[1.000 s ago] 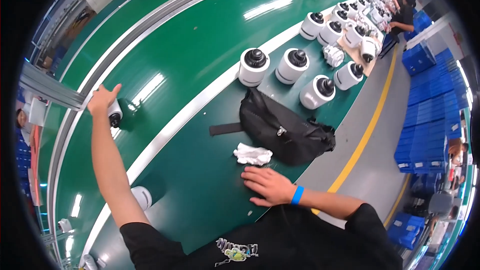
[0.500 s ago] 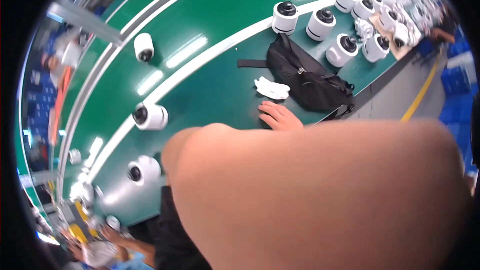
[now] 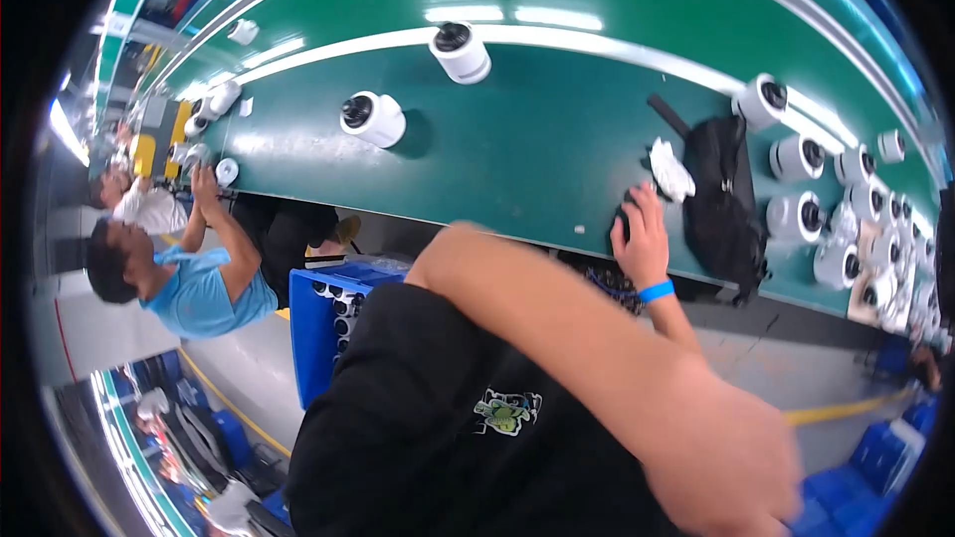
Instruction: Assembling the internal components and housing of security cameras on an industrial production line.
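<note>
My right hand (image 3: 644,239) rests palm down near the front edge of the green worktable (image 3: 537,159). Its fingers are stretched out and its thumb stands apart; a blue band circles the wrist. Just beyond the fingertips lies a crumpled white cloth or glove (image 3: 671,171), with a black bag (image 3: 724,204) to its right. My left forearm crosses in front of my body toward the lower right, over my right arm. The left hand (image 3: 741,497) is blurred near the bottom edge, its fingers hidden. Whether it touches anything cannot be made out.
White dome cameras (image 3: 373,120) with black lenses stand across the table, several clustered at right. A blue bin (image 3: 316,338) holding similar parts is beside me on the left. Farther left, a co-worker in a light blue shirt (image 3: 204,288) has both hands at the table.
The view has swung, so the bag, cloth and dome cameras appear farther right. My left forearm has dropped lower and away from the view, uncovering my torso, the bin and the co-worker.
</note>
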